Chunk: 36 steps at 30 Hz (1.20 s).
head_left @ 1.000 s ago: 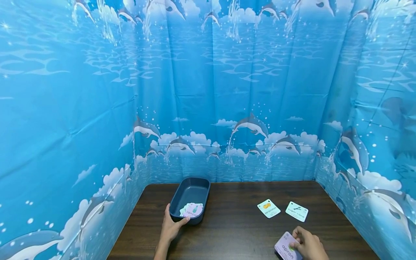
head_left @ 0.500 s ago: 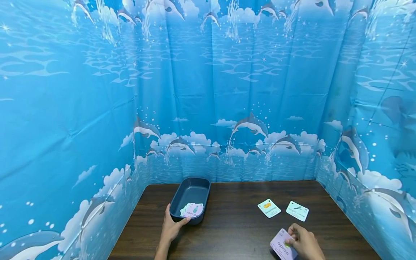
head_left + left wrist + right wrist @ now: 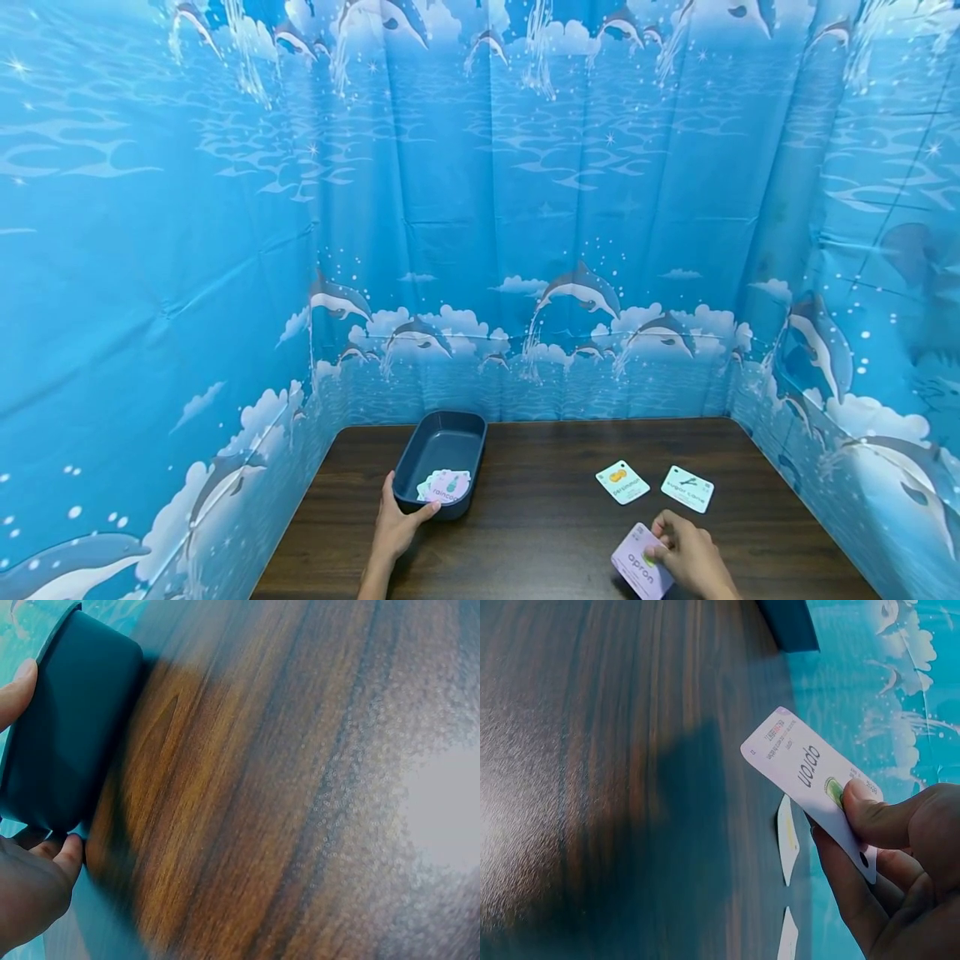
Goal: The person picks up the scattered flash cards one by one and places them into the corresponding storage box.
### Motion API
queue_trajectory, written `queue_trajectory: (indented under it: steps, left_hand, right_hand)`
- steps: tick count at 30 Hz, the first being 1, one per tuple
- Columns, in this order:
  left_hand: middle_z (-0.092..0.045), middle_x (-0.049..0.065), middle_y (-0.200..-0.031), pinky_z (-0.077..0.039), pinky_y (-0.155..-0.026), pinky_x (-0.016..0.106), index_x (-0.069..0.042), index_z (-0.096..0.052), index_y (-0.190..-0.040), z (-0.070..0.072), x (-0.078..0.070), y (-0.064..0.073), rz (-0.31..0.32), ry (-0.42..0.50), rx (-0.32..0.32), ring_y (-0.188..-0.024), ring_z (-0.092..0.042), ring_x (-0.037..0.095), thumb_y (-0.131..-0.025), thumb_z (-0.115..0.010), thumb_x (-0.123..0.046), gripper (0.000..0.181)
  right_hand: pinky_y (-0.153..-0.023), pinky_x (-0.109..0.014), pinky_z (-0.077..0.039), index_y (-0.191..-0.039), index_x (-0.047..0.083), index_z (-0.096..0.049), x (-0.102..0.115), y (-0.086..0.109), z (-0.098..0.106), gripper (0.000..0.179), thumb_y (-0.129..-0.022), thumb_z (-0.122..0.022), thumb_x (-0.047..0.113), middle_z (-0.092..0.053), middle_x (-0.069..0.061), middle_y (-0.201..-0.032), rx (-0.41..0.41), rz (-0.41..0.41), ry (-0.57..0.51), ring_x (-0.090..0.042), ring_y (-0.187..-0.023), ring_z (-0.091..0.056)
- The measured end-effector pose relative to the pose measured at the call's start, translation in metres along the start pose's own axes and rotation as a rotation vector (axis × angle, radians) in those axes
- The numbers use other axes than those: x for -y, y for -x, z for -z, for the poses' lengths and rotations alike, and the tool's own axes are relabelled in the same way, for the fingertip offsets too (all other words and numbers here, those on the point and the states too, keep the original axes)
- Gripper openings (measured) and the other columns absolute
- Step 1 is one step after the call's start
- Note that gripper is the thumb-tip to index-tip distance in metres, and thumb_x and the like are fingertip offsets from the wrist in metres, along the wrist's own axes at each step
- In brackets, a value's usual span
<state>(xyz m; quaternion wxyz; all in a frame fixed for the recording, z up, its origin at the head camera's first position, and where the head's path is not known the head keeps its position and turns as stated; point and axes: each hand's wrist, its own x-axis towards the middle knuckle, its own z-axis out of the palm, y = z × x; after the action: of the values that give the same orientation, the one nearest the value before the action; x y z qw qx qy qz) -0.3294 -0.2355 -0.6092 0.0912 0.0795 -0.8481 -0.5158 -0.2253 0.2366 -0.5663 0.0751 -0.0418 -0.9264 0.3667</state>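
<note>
A dark blue-grey plastic bin (image 3: pixel 441 446) stands at the left of the table, and my left hand (image 3: pixel 395 527) grips its near end. In the left wrist view the thumb lies over the rim and the fingers curl round the lower corner of the bin (image 3: pixel 79 712). Inside the near end lie a few flashcards, a lilac "raincoat" flashcard (image 3: pixel 452 486) on top. Between thumb and fingers, my right hand (image 3: pixel 693 554) pinches a lilac "apron" flashcard (image 3: pixel 636 565), tilted above the front right of the table. The right wrist view shows the thumb on the printed face of this flashcard (image 3: pixel 799 761).
Two white flashcards lie on the right of the brown wooden table (image 3: pixel 540 517): "persimmon" (image 3: pixel 622 483) and "sugar cane" (image 3: pixel 687 490), just beyond my right hand. A blue dolphin-print curtain (image 3: pixel 525 250) encloses the back and both sides.
My right hand has moved left and slightly away from me with the apron flashcard. The left hand and the bin have stayed in place.
</note>
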Motion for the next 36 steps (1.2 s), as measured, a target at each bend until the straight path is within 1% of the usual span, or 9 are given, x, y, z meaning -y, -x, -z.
queue_trajectory:
  steps: [9, 19, 25, 33, 36]
  left_hand:
    - [-0.032, 0.04, -0.165, -0.037, -0.116, 0.074, 0.001, -0.014, -0.168, 0.0, -0.001, 0.001, -0.003, 0.0, 0.001, -0.146, -0.041, 0.058, -0.083, -0.092, -0.032, 0.12]
    - [-0.032, 0.04, -0.164, -0.037, -0.116, 0.074, 0.0, -0.015, -0.168, 0.0, 0.0, 0.001, -0.01, 0.006, -0.005, -0.146, -0.041, 0.058, -0.082, -0.093, -0.031, 0.12]
    - [-0.033, 0.04, -0.164, -0.036, -0.117, 0.073, 0.0, -0.014, -0.168, -0.001, 0.001, 0.0, -0.007, 0.006, -0.009, -0.147, -0.04, 0.058, -0.082, -0.093, -0.031, 0.12]
    - [-0.033, 0.04, -0.164, -0.037, -0.116, 0.073, 0.0, -0.016, -0.168, 0.0, 0.002, 0.0, -0.016, 0.004, -0.016, -0.146, -0.041, 0.059, -0.082, -0.093, -0.032, 0.12]
    - [-0.033, 0.041, -0.163, -0.038, -0.116, 0.073, 0.0, -0.016, -0.168, 0.0, 0.002, 0.001, -0.017, 0.004, -0.014, -0.146, -0.041, 0.059, -0.082, -0.093, -0.032, 0.12]
  right_hand:
    - [-0.063, -0.032, -0.038, -0.086, 0.016, -0.06, 0.008, -0.002, -0.004, 0.032, -0.079, -0.087, 0.001, -0.061, 0.006, -0.071, 0.0, 0.006, 0.004, -0.015, -0.067, -0.052]
    - [-0.059, -0.028, -0.035, -0.086, 0.015, -0.06, 0.019, -0.004, -0.007, 0.031, -0.081, -0.086, 0.0, -0.059, 0.005, -0.069, 0.001, 0.006, -0.023, -0.014, -0.064, -0.052]
    - [-0.06, -0.027, -0.036, -0.086, 0.015, -0.059, 0.025, -0.007, -0.01, 0.031, -0.081, -0.087, 0.0, -0.059, 0.006, -0.069, 0.002, 0.005, -0.038, -0.013, -0.066, -0.054]
    - [-0.06, -0.027, -0.036, -0.084, 0.015, -0.059, 0.03, -0.008, -0.014, 0.032, -0.08, -0.087, 0.0, -0.059, 0.006, -0.068, -0.001, 0.033, -0.039, -0.011, -0.064, -0.053]
    - [-0.059, -0.027, -0.035, -0.085, 0.016, -0.059, 0.032, -0.009, -0.015, 0.032, -0.08, -0.087, 0.0, -0.058, 0.007, -0.068, 0.0, 0.05, -0.023, -0.012, -0.063, -0.052]
